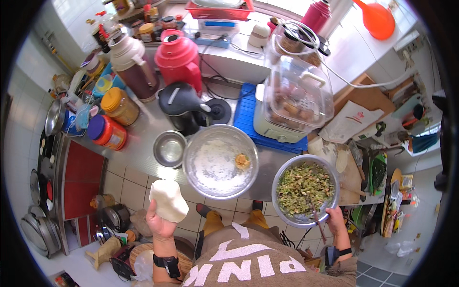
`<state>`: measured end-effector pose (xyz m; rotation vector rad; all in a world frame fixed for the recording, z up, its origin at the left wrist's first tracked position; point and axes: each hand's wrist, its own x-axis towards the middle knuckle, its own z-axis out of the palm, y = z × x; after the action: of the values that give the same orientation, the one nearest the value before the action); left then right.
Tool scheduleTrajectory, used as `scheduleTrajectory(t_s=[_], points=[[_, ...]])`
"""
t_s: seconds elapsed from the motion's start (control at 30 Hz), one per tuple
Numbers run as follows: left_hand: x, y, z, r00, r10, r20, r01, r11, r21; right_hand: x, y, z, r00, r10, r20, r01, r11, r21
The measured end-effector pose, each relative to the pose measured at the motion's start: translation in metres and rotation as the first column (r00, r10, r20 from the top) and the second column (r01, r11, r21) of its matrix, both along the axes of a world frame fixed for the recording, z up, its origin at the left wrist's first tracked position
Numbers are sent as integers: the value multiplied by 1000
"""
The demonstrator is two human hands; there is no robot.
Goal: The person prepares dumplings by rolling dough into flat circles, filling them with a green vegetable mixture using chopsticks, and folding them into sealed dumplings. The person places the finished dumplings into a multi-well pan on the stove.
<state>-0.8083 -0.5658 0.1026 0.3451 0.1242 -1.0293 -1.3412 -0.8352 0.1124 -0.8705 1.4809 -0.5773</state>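
Dough (169,200), one flat pale sheet, lies over the left grip (159,225), above the floor, perhaps so that it keeps broad; its fingers are mostly hidden, so one cannot tell whether they spread or pinch. The right grip (335,220) pinches the rim of the bowl of chopped greens (275,191), seemingly to steady it. Between both grips the floury bowl (188,160) stands in the way, with a small bowl (170,149) beside and the kettle (179,107) behind on the surface (145,136).
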Motion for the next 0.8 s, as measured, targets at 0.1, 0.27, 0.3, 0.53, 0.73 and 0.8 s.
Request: scheduleTrajectory(t_s=[0.1,0.27,0.3,0.53,0.73,0.8], points=[[-34,-34,0,996,-84,-21,85,994,67,-21,4,-53,1000,0,-23,1,998,58],[-91,-73,-1,980,-196,-37,199,969,146,0,3,-138,992,20,126,-43,982,185],[-100,-78,-1,977,-206,-46,211,962,173,6,0,-153,975,25,222,-70,978,196],[-155,-111,-18,947,-301,-111,318,925,206,32,-15,-211,931,5,365,-90,972,219],[-184,-123,-48,889,-425,-172,456,853,254,21,13,-199,890,-108,443,-11,966,257],[-190,-122,-58,871,-448,-202,486,844,225,15,27,-185,872,422,-247,-446,894,-49]])
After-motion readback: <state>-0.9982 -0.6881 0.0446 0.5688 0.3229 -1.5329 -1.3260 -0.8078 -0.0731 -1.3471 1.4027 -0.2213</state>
